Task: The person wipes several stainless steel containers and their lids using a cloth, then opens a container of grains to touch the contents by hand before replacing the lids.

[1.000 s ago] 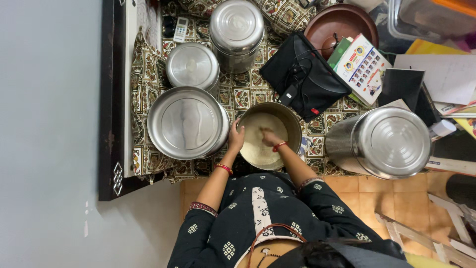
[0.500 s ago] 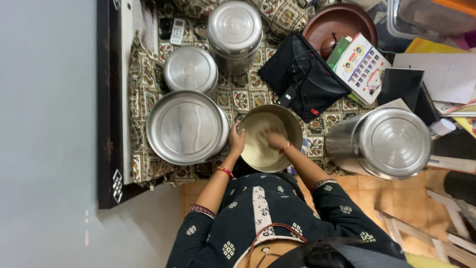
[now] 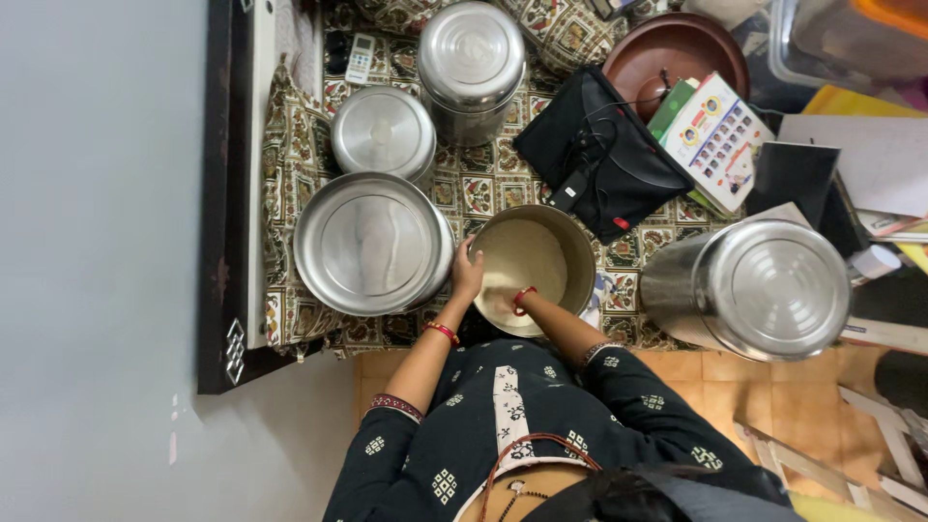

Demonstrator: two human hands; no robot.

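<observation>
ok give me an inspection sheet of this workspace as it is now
surface: patterned cloth over a low platform, tiled floor beside it
job's things: open steel pot holding a pale filling
clutter: three lidded steel containers, a large steel drum on its side, black pouch, brown plate, printed cards, papers
grippers: left hand grips the pot's rim; right hand is down inside the pot, fingers hidden
cables: black cord across the pouch
surroundings: grey wall, dark frame
</observation>
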